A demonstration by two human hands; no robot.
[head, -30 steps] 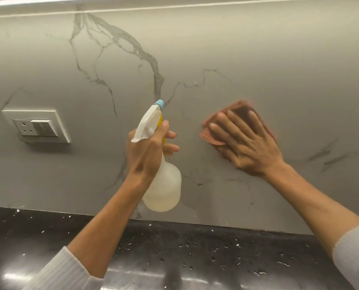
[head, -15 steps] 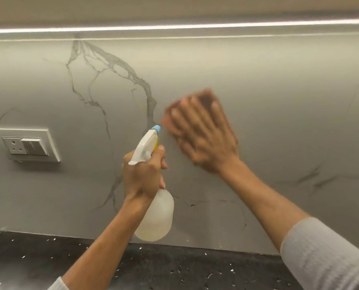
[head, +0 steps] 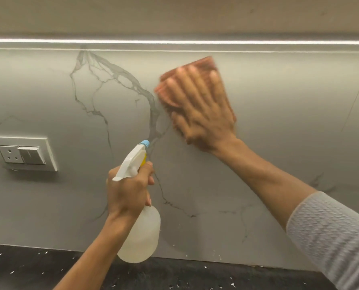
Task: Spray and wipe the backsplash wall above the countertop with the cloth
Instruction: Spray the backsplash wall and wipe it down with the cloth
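Note:
The backsplash wall (head: 268,114) is grey marble with dark veins. My right hand (head: 201,109) lies flat with straight, spread fingers, pressing an orange-pink cloth (head: 203,63) against the wall high up, just below the light strip. The cloth shows around my fingers and is blurred by motion. My left hand (head: 128,191) grips the neck of a translucent white spray bottle (head: 142,235) with a white trigger head and blue nozzle, held upright in front of the wall, lower and left of the cloth. The nozzle points at the wall.
A white socket-and-switch plate (head: 23,153) is set in the wall at the left. The black speckled countertop (head: 38,268) runs along the bottom. A bright light strip (head: 174,41) under a cabinet edge bounds the wall's top.
My right hand has swept the cloth upward and to the right along the wall, up near the light strip. My left hand keeps the bottle in about the same place.

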